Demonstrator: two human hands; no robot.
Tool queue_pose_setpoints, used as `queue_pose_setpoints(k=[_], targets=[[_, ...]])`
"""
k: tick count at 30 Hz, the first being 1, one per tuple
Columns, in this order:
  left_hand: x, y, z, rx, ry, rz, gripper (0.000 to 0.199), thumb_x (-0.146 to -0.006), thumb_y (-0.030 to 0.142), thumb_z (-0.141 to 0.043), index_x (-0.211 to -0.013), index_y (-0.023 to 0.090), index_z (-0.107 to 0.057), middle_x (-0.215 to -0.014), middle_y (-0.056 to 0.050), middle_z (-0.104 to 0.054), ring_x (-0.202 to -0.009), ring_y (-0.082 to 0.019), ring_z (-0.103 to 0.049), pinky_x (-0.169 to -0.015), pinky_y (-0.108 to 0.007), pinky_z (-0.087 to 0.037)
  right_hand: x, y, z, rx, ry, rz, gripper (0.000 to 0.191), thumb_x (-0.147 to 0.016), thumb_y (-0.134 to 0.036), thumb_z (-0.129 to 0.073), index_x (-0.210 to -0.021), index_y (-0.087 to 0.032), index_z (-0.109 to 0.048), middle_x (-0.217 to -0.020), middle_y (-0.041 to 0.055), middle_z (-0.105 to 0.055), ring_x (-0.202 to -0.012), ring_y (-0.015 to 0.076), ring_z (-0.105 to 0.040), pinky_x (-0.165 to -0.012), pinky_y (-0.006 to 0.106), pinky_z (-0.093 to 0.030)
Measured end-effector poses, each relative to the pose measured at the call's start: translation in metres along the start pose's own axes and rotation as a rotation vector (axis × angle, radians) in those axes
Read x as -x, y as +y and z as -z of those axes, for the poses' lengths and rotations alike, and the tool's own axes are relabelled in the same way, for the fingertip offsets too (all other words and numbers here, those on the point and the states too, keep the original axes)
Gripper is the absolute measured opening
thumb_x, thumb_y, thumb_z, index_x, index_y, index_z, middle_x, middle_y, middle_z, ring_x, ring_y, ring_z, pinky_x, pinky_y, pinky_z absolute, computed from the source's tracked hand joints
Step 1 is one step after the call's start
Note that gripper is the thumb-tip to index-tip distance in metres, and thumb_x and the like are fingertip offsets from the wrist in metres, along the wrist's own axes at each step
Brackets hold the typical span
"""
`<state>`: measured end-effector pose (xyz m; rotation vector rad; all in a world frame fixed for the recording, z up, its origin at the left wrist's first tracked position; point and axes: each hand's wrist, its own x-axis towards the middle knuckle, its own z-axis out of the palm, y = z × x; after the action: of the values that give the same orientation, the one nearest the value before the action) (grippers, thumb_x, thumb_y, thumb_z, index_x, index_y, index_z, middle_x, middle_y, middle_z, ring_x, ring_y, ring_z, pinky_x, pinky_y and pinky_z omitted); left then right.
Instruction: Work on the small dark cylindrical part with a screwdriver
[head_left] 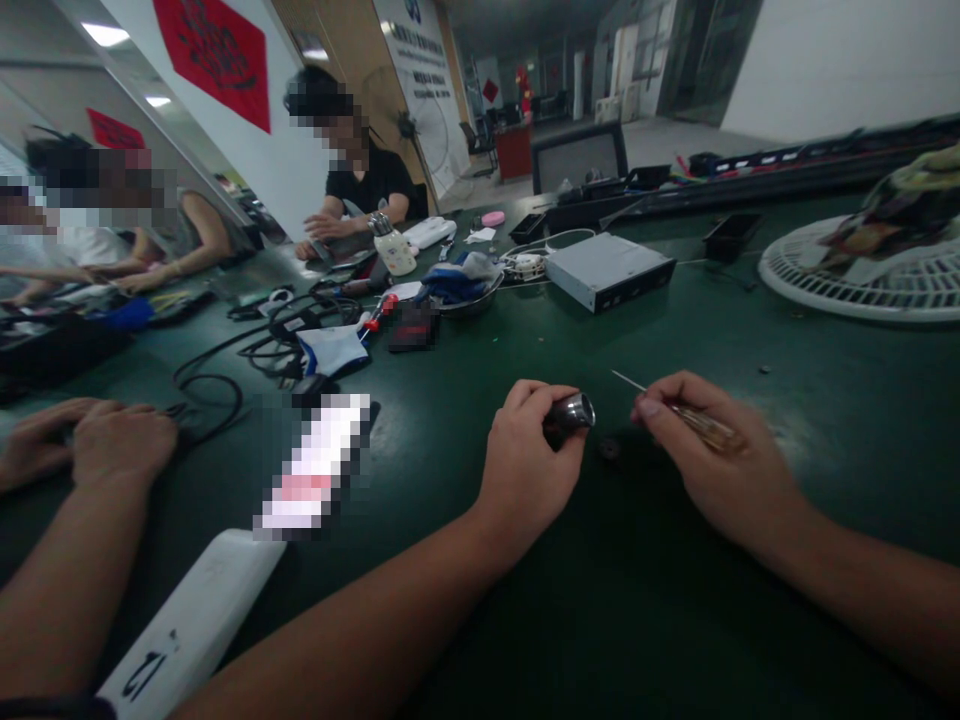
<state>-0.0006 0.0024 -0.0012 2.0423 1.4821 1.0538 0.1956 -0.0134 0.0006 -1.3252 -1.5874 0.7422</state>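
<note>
My left hand (529, 470) is closed around a short dark cylinder (576, 410) with a shiny metal rim, its end turned to the right. In my right hand (720, 450) lies a screwdriver (701, 425) with a clear amber handle, gripped between thumb and fingers. Its thin shaft points up and left, apart from the cylinder. On the green table (480, 660) between my hands sits a small round dark part (609, 450). My palm hides much of the cylinder.
A co-worker's hands (124, 440) are at the left, near a phone (319, 465) and a long white object (199, 600). Farther back are tangled cables (274, 335), a grey drive box (611, 268) and a white round basket (862, 265). Other people sit across the table.
</note>
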Motion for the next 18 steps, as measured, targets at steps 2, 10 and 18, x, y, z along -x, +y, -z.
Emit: queue_pose_setpoints(k=[2, 10, 18], targets=[[-0.0003, 0.0014, -0.0001, 0.022, 0.015, -0.003, 0.025, -0.087, 0.012, -0.072, -0.11, 0.022, -0.071, -0.113, -0.005, -0.069, -0.102, -0.021, -0.066, -0.091, -0.04, -0.059, -0.0016, 0.0, -0.0025, 0.072, -0.082, 0.029, 0.013, -0.093, -0.037, -0.068, -0.091, -0.025, -0.065, -0.084, 0.0028, -0.07, -0.071, 0.0198, -0.064, -0.062, 0.033, -0.049], [-0.0004, 0.0019, -0.0002, 0.072, -0.003, -0.001, 0.022, -0.095, 0.021, -0.069, -0.117, 0.024, -0.068, -0.111, -0.005, -0.073, -0.097, -0.019, -0.068, -0.084, -0.035, -0.059, -0.0012, 0.0078, -0.0007, 0.153, -0.239, 0.148, 0.006, -0.087, -0.024, -0.07, -0.084, -0.027, -0.065, -0.087, 0.0012, -0.072, -0.075, 0.0201, -0.067, -0.066, 0.034, -0.052], [-0.0007, 0.001, 0.0012, 0.1, -0.086, -0.044, 0.023, -0.091, 0.02, -0.073, -0.113, 0.025, -0.07, -0.109, -0.002, -0.076, -0.097, -0.02, -0.072, -0.083, -0.035, -0.06, -0.0025, 0.0082, -0.0024, -0.118, 0.077, 0.045, 0.026, -0.084, -0.036, -0.08, -0.084, -0.025, -0.057, -0.097, 0.0057, -0.076, -0.089, 0.0243, -0.075, -0.073, 0.036, -0.061]])
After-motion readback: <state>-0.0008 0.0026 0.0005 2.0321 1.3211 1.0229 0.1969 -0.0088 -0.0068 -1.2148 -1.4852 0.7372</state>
